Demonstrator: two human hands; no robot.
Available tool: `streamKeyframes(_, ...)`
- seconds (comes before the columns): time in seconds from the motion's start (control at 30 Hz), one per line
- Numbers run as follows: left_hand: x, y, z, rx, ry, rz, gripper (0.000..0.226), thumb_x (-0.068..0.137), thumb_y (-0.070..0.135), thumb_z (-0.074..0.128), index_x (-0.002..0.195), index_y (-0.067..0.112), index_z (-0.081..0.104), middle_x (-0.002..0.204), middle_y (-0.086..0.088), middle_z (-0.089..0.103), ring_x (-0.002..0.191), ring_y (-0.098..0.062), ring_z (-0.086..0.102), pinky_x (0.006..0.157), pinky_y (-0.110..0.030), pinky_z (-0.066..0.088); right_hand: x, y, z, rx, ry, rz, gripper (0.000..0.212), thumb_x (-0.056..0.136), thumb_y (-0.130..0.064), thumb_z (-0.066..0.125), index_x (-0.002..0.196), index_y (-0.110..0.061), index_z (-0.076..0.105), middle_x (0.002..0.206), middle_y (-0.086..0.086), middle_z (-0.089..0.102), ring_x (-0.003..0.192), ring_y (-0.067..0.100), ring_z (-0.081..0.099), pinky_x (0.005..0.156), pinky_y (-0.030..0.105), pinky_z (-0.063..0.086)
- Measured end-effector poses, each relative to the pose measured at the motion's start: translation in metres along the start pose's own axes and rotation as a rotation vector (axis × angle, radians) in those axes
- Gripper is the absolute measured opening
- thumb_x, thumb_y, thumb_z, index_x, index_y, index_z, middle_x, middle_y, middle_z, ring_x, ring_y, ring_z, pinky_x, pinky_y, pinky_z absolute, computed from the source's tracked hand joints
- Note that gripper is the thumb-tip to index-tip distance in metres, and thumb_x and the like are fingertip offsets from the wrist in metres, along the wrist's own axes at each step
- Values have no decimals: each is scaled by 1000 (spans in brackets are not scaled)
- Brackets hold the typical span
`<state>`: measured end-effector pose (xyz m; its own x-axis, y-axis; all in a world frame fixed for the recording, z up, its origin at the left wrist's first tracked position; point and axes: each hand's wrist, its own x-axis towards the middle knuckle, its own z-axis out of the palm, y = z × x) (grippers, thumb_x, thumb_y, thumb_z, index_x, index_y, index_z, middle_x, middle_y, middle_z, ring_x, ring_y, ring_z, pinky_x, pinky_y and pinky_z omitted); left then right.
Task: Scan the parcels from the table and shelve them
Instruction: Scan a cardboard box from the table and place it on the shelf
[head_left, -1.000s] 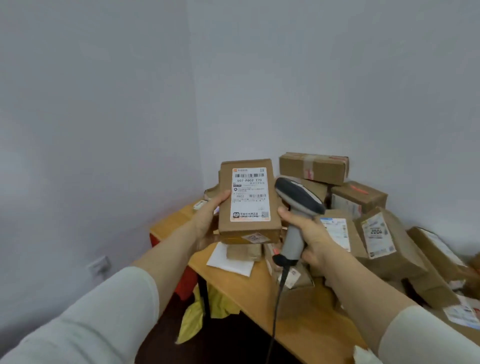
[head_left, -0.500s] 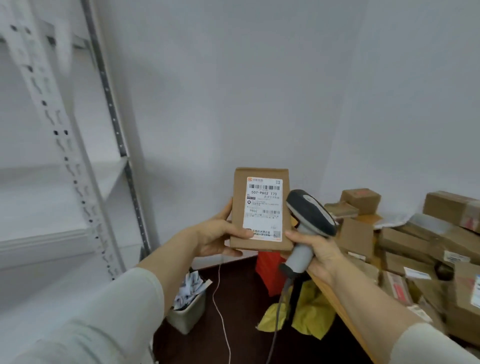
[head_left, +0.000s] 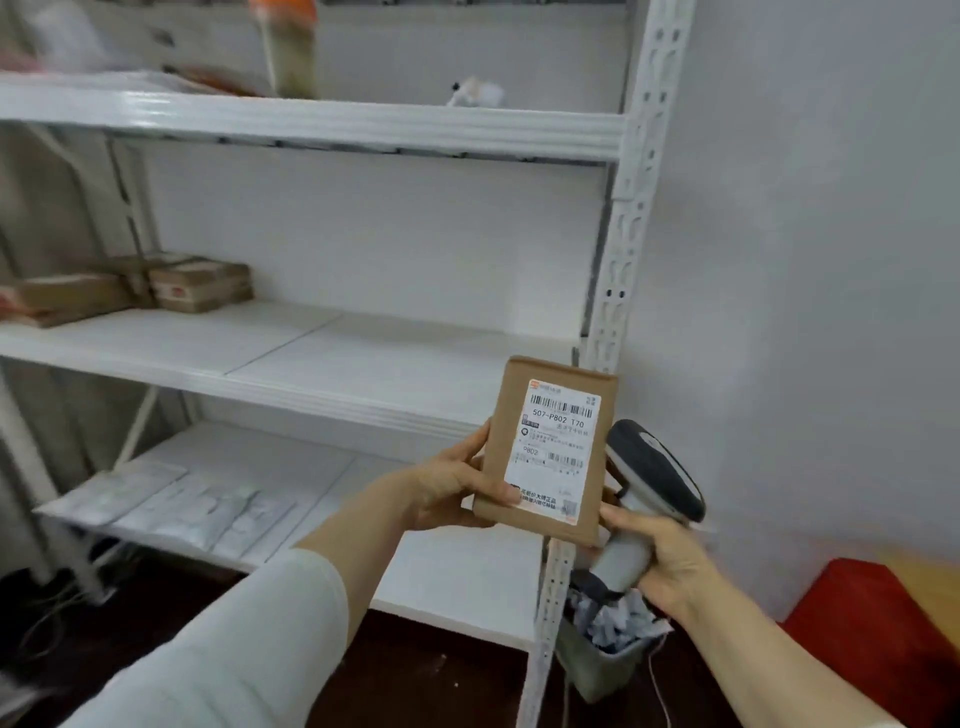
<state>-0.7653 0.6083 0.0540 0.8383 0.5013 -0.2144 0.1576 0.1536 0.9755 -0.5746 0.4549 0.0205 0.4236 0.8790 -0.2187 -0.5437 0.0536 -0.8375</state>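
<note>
Straight ahead stands a white metal rack (head_left: 621, 260), its perforated right post running from top to bottom of the view, with a bare pale wall (head_left: 805, 260) just beside it on the right. Three boards show. On the top shelf (head_left: 363, 130) are a few blurred items I cannot make out. The middle shelf (head_left: 363, 358) is bare white from its centre to the right post, and brown cardboard boxes (head_left: 200, 286) sit bunched at its left end. The lower shelf (head_left: 441, 571) holds flat grey mailers (head_left: 182, 506) lying side by side along its left half, while its right half is bare up to the front edge. Low at the right edge of the view a red block (head_left: 872, 634) sits under the table (head_left: 930, 582) corner. Below the hands, at the foot of the post, a small bin (head_left: 602, 654) holds crumpled paper.

The parcel (head_left: 511, 415), a flat brown carton with a white barcode label (head_left: 558, 452) facing the camera, is held upright in the air in front of the right post, at the level between the middle and lower boards and resting on neither. The left hand (head_left: 452, 488) grips its lower left edge, thumb across the front. The right hand (head_left: 670, 561) is wrapped round the handle of a grey scanner (head_left: 654, 478), whose dark head sits just beside the parcel's right edge
</note>
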Motion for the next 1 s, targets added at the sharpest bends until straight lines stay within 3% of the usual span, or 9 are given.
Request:
streamKeyframes(0.07,-28,-2,-45,-13,98,6,87,69,2,77,135,48,43,115,8,69,116,-21,59,100,-45,48,20,23,48,-18,-21,22,53,50,8,76,101,-2,65,98,20,72,87,36,67,74,54,57)
streamKeyframes(0.2,-71,-2,-122,-105,317,37,69,76,9,76,131,42,51,107,5,72,100,-17,62,96,-43,50,53,55,138,-60,-99,49,46,55,5,76,98,-7,65,92,17,71,85,31,66,73,54,57)
streamKeyframes(0.33,-100,-1,-183,-145,503,50,54,79,20,74,126,39,56,116,0,65,106,-21,59,93,-42,53,86,74,213,-133,-206,48,50,56,-1,77,104,-9,66,92,14,72,84,29,66,76,52,56)
streamKeyframes(0.43,-113,6,-222,-159,606,40,32,81,30,67,111,35,58,114,-5,59,108,-23,55,98,-47,47,116,85,263,-177,-275,51,48,62,-5,78,108,-12,65,99,14,73,90,30,68,78,52,56)
streamKeyframes(0.53,-118,13,-265,-159,715,29,48,67,40,68,113,29,56,117,-8,57,112,-25,52,104,-52,37,156,99,307,-196,-325,45,37,75,-6,75,109,-15,65,99,13,74,95,30,69,81,55,55)
streamKeyframes(0.63,-113,21,-311,-195,819,36,40,80,38,65,116,23,57,113,-9,58,111,-25,53,109,-51,33,198,114,349,-189,-386,60,39,76,-9,76,113,-16,64,103,13,74,99,31,69,82,56,55)
streamKeyframes(0.83,-71,54,-397,-189,923,17,23,86,36,62,106,24,59,96,-6,62,97,-20,56,90,-34,44,289,120,412,-209,-444,101,34,73,-10,79,105,-11,67,95,12,75,93,30,70,77,45,58)
streamKeyframes(1.0,-16,69,-462,-191,984,8,25,85,41,64,102,22,61,101,-8,66,102,-23,59,99,-39,46,367,107,442,-310,-449,34,31,75,-15,80,103,-11,68,87,8,76,82,23,71,63,36,57)
